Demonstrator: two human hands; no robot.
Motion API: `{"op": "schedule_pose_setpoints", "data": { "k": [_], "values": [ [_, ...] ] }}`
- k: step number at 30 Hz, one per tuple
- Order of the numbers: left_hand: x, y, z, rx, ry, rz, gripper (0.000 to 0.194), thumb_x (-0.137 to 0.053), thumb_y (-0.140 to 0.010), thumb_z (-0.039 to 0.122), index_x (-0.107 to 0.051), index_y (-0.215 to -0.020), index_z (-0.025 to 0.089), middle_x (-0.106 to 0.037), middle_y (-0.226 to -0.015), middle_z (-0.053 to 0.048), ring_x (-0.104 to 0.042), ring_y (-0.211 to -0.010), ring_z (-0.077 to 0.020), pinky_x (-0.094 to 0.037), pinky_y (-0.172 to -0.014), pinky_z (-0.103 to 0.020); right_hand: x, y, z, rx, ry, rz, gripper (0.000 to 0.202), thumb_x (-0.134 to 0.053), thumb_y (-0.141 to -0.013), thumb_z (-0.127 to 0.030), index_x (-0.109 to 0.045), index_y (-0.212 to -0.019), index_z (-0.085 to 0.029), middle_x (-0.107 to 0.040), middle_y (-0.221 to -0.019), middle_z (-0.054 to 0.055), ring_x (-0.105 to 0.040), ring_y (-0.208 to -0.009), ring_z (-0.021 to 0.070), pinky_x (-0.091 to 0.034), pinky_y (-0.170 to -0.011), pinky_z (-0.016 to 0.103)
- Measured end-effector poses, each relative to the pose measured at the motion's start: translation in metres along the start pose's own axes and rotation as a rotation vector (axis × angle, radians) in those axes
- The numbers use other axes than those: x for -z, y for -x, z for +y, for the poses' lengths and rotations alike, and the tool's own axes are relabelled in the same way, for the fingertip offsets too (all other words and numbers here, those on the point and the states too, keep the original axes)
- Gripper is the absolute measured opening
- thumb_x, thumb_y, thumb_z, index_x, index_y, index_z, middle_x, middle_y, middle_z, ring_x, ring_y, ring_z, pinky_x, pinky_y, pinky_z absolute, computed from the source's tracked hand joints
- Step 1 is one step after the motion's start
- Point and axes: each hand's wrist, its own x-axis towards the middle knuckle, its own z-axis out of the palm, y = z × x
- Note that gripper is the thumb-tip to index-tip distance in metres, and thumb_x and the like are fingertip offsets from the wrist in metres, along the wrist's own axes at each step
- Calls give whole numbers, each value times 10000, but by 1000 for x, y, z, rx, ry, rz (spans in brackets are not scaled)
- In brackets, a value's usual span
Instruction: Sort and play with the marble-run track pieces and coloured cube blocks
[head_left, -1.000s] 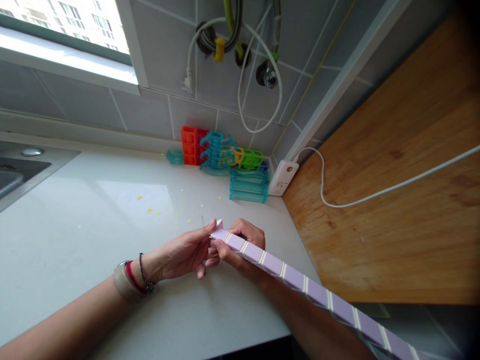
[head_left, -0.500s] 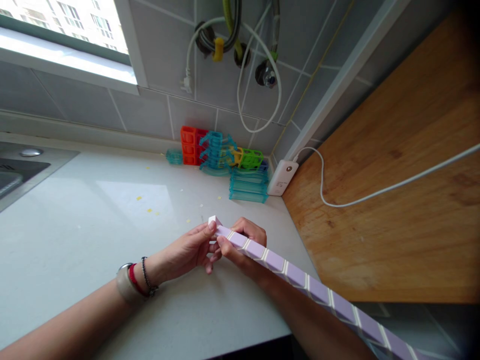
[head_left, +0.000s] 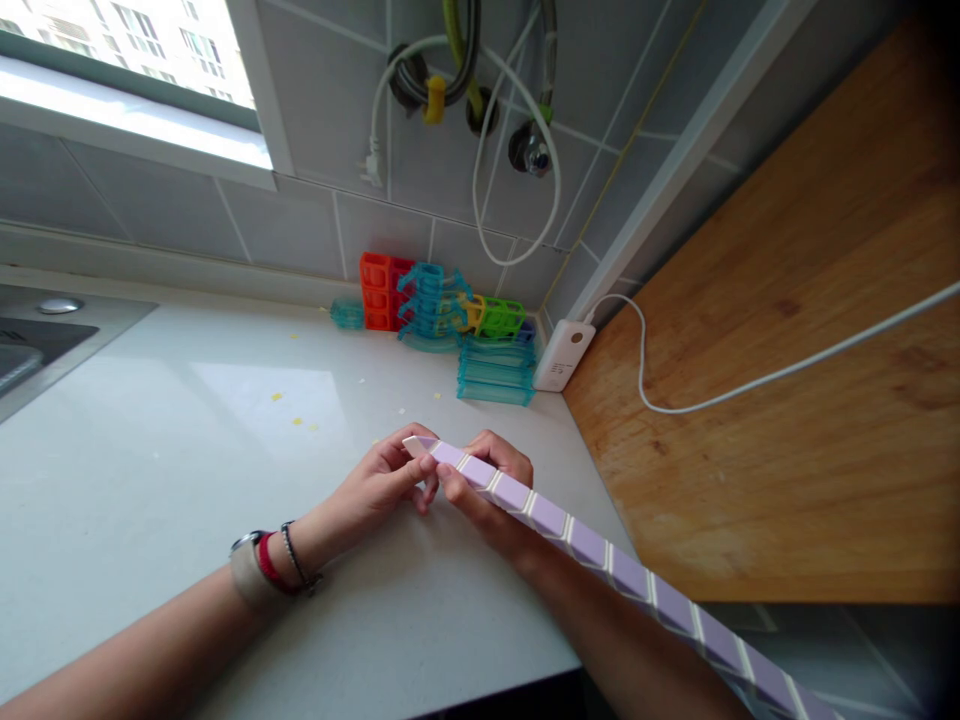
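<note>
A long purple-and-white snake puzzle (head_left: 587,545), made of wedge segments in a row, runs from the middle of the view down to the lower right. Its far end is pinched by my left hand (head_left: 397,470), thumb on the last segments and fingers curled around them. Just behind, my right hand (head_left: 487,475) grips the neighbouring segments, with the thumb on the near side and bent fingers on the far side. The rest of the strip passes above my right forearm and out of the frame. Both hands are above the white counter (head_left: 150,520).
Red blocks (head_left: 381,290), blue translucent pieces (head_left: 496,370) and green blocks (head_left: 501,318) stand against the tiled wall. A white power bank (head_left: 564,356) with a cable leans by a wooden board (head_left: 787,400). Yellow scraps (head_left: 298,421) dot the counter. A sink edge (head_left: 112,330) lies left.
The end segment of the snake puzzle has turned in my left hand: its raised white end now lies as a point in line with the strip. My right hand has barely moved.
</note>
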Motion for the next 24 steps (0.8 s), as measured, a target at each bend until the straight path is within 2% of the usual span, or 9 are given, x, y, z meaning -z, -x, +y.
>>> {"op": "schedule_pose_setpoints", "data": {
  "k": [3, 7, 13, 20, 24],
  "values": [
    [-1, 1, 4, -27, -72, 1, 348, -737, -876, 495, -602, -947, 181, -611, -664, 20, -552, -565, -91, -478, -561, -187, 1, -1, 0, 8, 29, -1, 203, -739, -782, -375, -644, -716, -208, -594, -659, -25, -531, -578, 125, -425, -561, 260],
    [0, 2, 13, -38, -203, 20, 339, -680, -914, 505, -613, -1013, 187, -631, -740, 3, -592, -631, -117, -520, -610, -225, -1, -2, 3, -6, -3, 13, 208, -754, -773, -385, -655, -750, -204, -588, -674, -27, -520, -571, 118, -412, -537, 248],
    [6, 2, 28, -161, -465, 100, 316, -637, -956, 446, -655, -1141, 190, -653, -773, -3, -586, -663, -119, -509, -638, -223, -3, -3, 6, -53, -10, 10, 239, -770, -772, -417, -690, -835, -201, -626, -728, -14, -552, -602, 128, -441, -542, 245],
    [12, 0, 33, -120, -584, 110, 391, -662, -932, 457, -706, -1201, 177, -733, -847, -52, -637, -687, -149, -543, -646, -238, -2, -6, 10, 42, 63, -62, 285, -736, -839, -359, -755, -1092, -229, -748, -975, 57, -686, -851, 203, -550, -804, 320],
    [17, -4, 32, -78, -604, 106, 415, -664, -928, 460, -719, -1232, 182, -752, -890, -61, -657, -702, -155, -550, -666, -244, -2, -7, 12, 58, 71, -77, 303, -743, -830, -294, -758, -1128, -238, -766, -1022, 60, -706, -888, 215, -557, -839, 329]
  ]
}}
